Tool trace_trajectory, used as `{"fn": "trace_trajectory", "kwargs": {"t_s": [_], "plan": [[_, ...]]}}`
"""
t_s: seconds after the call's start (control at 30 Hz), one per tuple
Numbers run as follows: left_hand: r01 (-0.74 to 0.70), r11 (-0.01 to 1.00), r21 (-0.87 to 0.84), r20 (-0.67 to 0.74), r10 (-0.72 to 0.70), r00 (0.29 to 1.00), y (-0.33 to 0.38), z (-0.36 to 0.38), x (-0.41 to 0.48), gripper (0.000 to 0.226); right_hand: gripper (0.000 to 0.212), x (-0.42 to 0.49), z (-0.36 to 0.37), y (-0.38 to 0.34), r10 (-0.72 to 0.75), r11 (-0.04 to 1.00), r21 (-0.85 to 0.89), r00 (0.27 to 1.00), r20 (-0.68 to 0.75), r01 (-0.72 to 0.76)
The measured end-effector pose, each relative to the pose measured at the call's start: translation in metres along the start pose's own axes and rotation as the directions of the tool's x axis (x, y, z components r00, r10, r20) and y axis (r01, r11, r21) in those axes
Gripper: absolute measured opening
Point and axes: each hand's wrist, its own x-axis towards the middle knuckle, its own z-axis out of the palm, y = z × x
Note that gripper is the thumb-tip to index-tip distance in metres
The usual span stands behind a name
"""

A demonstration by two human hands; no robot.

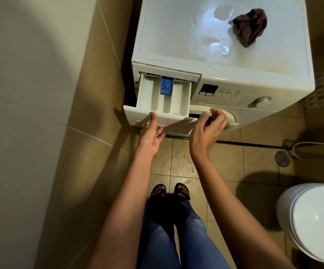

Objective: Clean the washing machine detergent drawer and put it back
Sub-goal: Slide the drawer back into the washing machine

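My left hand (151,133) grips the detergent drawer (163,100) front, half out; right hand (208,126) hovers beside, grip loosely curled, empty.

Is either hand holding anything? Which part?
Left hand grips the white plastic detergent drawer by its front panel, thumb on top. Right hand holds nothing visible.
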Motion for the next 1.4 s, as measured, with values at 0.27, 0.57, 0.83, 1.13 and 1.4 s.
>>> {"fn": "trace_trajectory", "kwargs": {"t_s": [0.27, 0.57, 0.83, 1.13, 1.4], "plan": [[-0.003, 0.995, -0.095, -0.042, -0.001, 0.999, 0.000, 0.006, -0.005, 0.036, 0.056, 0.139, 0.034, -0.008, -0.302, 0.541, -0.439, 0.653, 0.695, 0.717], [-0.035, 0.992, -0.123, -0.076, 0.026, 0.997, 0.000, 0.011, 0.000, 0.019, 0.064, 0.173, 0.038, 0.009, -0.326, 0.428, -0.384, 0.536, 0.779, 0.818], [-0.087, 0.983, -0.163, -0.097, 0.071, 0.993, -0.001, 0.020, 0.002, 0.018, 0.064, 0.180, 0.040, 0.012, -0.356, 0.459, -0.333, 0.514, 0.781, 0.824], [-0.084, 0.990, -0.112, -0.055, 0.078, 0.995, 0.045, 0.069, 0.033, 0.034, 0.062, 0.180, 0.038, 0.013, -0.394, 0.472, -0.310, 0.512, 0.763, 0.825], [-0.079, 0.996, -0.034, -0.048, 0.077, 0.996, 0.067, 0.102, 0.061, 0.024, 0.066, 0.180, 0.038, 0.011, -0.387, 0.480, -0.310, 0.515, 0.765, 0.821]]}}
